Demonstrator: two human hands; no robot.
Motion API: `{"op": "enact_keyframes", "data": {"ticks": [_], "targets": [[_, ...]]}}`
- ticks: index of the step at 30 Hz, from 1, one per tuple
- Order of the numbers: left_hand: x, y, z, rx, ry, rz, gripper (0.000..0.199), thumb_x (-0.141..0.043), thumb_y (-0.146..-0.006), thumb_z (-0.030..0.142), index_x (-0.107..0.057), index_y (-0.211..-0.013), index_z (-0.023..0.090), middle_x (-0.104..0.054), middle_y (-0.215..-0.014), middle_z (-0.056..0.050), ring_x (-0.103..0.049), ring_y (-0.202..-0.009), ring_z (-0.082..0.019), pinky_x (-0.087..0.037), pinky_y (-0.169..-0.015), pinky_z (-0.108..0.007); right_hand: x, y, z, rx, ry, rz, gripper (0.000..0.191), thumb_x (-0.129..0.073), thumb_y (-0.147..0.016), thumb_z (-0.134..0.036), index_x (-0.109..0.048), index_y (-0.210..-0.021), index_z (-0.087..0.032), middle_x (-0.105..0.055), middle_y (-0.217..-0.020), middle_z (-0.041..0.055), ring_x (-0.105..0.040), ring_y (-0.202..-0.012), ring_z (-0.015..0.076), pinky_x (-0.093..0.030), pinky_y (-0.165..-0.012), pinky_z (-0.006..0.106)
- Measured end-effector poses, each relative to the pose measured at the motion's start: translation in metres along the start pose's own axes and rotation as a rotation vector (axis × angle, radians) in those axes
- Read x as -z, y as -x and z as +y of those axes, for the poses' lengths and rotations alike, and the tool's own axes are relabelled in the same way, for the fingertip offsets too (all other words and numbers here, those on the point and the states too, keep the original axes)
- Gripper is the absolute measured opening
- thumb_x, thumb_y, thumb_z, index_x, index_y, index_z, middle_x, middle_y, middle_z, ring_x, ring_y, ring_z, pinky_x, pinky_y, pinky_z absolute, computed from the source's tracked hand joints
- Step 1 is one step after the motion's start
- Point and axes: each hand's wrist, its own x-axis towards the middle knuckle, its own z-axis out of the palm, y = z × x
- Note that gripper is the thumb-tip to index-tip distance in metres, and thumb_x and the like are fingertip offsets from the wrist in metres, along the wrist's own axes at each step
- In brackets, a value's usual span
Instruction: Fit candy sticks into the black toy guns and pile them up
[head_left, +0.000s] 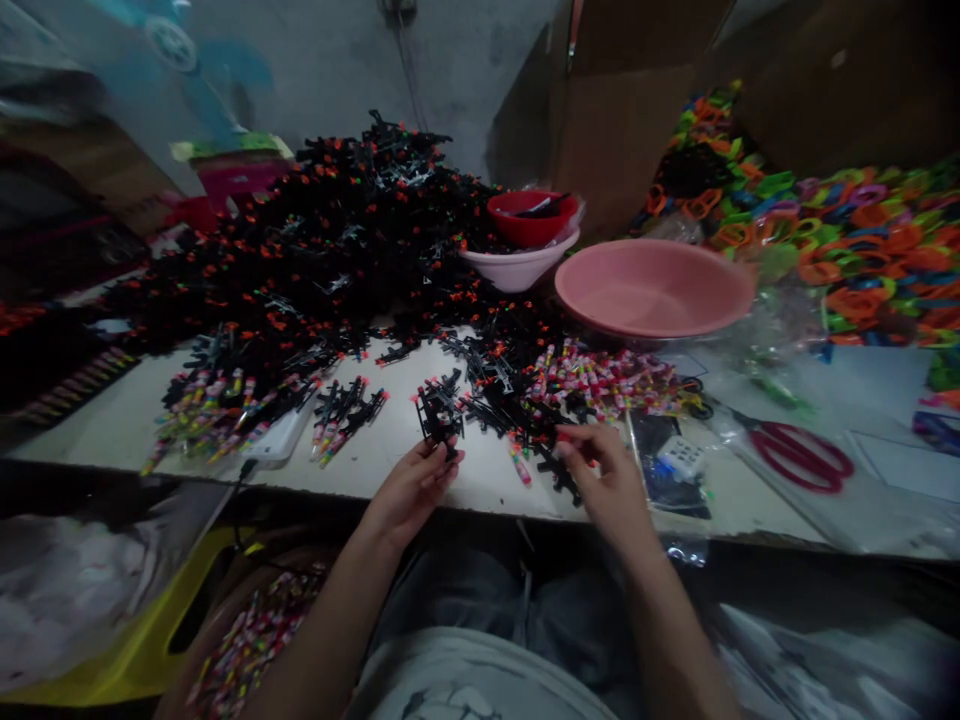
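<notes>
My left hand (pixel 411 488) is closed around a small bunch of black toy guns (pixel 439 408) with orange-red tips, held upright over the front of the white table. Over the loose pieces to its right, my right hand (pixel 609 482) pinches at a black toy gun (pixel 561 472); its fingers partly hide the piece. Between the hands lies a single candy tube (pixel 519 464) in a pink and yellow wrapper. More candy tubes (pixel 600 378) are heaped just beyond my right hand. Left of my left hand rests a small group of toy guns with tubes attached (pixel 345 412).
A large pile of black toy guns (pixel 360 230) covers the back. A pink basin (pixel 652 290) and a red bowl (pixel 529 218) in a pale bowl (pixel 517 265) stand behind. Red-handled scissors (pixel 799 455) lie right, below colourful plastic pieces (pixel 862 240). A phone (pixel 281 438) lies left.
</notes>
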Motion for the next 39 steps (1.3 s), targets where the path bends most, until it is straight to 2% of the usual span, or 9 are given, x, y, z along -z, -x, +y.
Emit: {"op": "enact_keyframes", "data": {"ticks": [2,3,6,11,17,25,28,32,39], "targets": [[-0.013,0.011,-0.005,-0.013,0.060,0.004,0.035,-0.086,-0.055,0.019,-0.068,-0.084,0.015,-0.069,-0.084,-0.002,-0.065,-0.077,-0.011,-0.051,-0.071,-0.018,-0.019,0.013,-0.023,-0.030,-0.300,-0.100,0.018,-0.057,-0.086,-0.038,-0.062,-0.095,-0.023,-0.064,-0.102,0.0070,-0.060,-0.093,0.0191,-0.048,-0.079,0.033],[-0.019,0.015,-0.007,-0.033,0.062,-0.003,0.036,-0.087,-0.053,0.020,-0.068,-0.083,0.015,-0.069,-0.083,-0.002,-0.065,-0.078,-0.012,-0.051,-0.072,-0.020,-0.028,0.018,-0.032,-0.061,-0.423,-0.156,0.018,-0.056,-0.087,-0.038,-0.061,-0.098,-0.023,-0.066,-0.097,0.0053,-0.061,-0.089,0.0177,-0.049,-0.078,0.032],[-0.031,0.025,-0.013,-0.121,-0.009,-0.033,0.036,-0.088,-0.052,0.023,-0.068,-0.082,0.015,-0.071,-0.081,-0.002,-0.066,-0.076,-0.014,-0.051,-0.071,-0.023,-0.048,0.032,-0.048,-0.128,-0.548,-0.223,0.022,-0.051,-0.091,-0.038,-0.061,-0.105,-0.024,-0.068,-0.087,0.0024,-0.062,-0.076,0.0146,-0.050,-0.074,0.031],[-0.034,0.028,-0.018,-0.262,-0.153,-0.050,0.031,-0.085,-0.057,0.026,-0.071,-0.082,0.015,-0.072,-0.078,-0.002,-0.064,-0.072,-0.012,-0.050,-0.070,-0.022,-0.053,0.041,-0.044,-0.114,-0.442,-0.120,0.023,-0.051,-0.092,-0.035,-0.057,-0.111,-0.024,-0.064,-0.090,0.0025,-0.060,-0.077,0.0138,-0.049,-0.069,0.027],[-0.032,0.028,-0.020,-0.337,-0.264,-0.063,0.026,-0.083,-0.060,0.026,-0.071,-0.081,0.014,-0.072,-0.077,-0.003,-0.064,-0.072,-0.013,-0.050,-0.071,-0.024,-0.047,0.040,-0.041,0.041,-0.273,-0.108,0.005,-0.048,-0.092,-0.026,-0.051,-0.091,-0.022,-0.061,-0.083,0.0005,-0.060,-0.078,0.0131,-0.047,-0.071,0.025],[-0.036,0.033,-0.026,-0.296,-0.202,0.037,0.035,-0.083,-0.059,0.027,-0.068,-0.088,0.014,-0.071,-0.082,-0.004,-0.063,-0.074,-0.014,-0.049,-0.067,-0.023,-0.046,0.039,-0.041,0.076,-0.131,-0.266,0.011,-0.036,-0.096,-0.028,-0.043,-0.090,-0.022,-0.059,-0.079,0.0009,-0.057,-0.071,0.0140,-0.045,-0.064,0.025],[-0.037,0.033,-0.030,-0.285,-0.125,0.082,0.035,-0.082,-0.061,0.026,-0.068,-0.090,0.013,-0.071,-0.085,-0.004,-0.064,-0.079,-0.015,-0.049,-0.075,-0.026,-0.052,0.041,-0.041,0.209,0.127,-0.223,0.011,-0.043,-0.093,-0.031,-0.044,-0.096,-0.020,-0.061,-0.086,0.0063,-0.059,-0.076,0.0188,-0.045,-0.067,0.030],[-0.034,0.027,-0.035,-0.150,-0.063,0.056,0.032,-0.082,-0.059,0.026,-0.068,-0.085,0.012,-0.071,-0.081,-0.005,-0.065,-0.077,-0.016,-0.048,-0.079,-0.028,-0.058,0.041,-0.037,0.314,0.417,-0.134,0.011,-0.041,-0.092,-0.029,-0.045,-0.088,-0.019,-0.060,-0.070,0.0049,-0.058,-0.065,0.0207,-0.040,-0.060,0.030],[-0.032,0.022,-0.044,-0.126,-0.057,0.075,0.035,-0.082,-0.059,0.029,-0.066,-0.086,0.013,-0.069,-0.084,-0.003,-0.062,-0.074,-0.013,-0.048,-0.074,-0.026,-0.066,0.044,-0.025,0.307,0.507,-0.211,0.016,-0.038,-0.091,-0.027,-0.046,-0.080,-0.020,-0.060,-0.061,0.0034,-0.057,-0.056,0.0183,-0.036,-0.055,0.027]]}}
